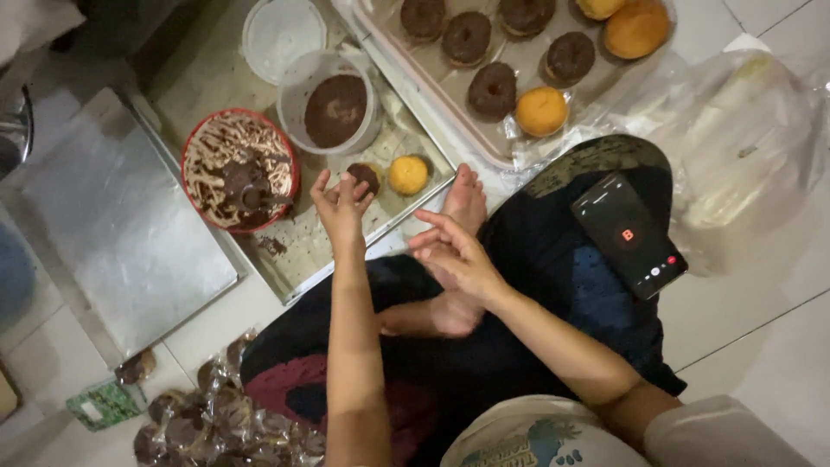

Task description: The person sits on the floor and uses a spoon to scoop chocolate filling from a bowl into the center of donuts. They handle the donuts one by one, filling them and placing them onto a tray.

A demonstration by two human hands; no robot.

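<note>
Chocolate doughnut [364, 176] at left hand [340, 207]

Red bowl [194, 147], sprinkle tub [298, 86] and plain doughnut [407, 175] crowd the tray [285, 268].

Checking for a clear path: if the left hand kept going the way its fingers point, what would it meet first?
The left hand points up-frame at the chocolate-topped donut on the metal tray; it would likely meet that first, though they may already touch.

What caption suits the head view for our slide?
Seated on the floor, left hand touches a chocolate-coated doughnut beside a plain one; right hand hovers empty.
</note>
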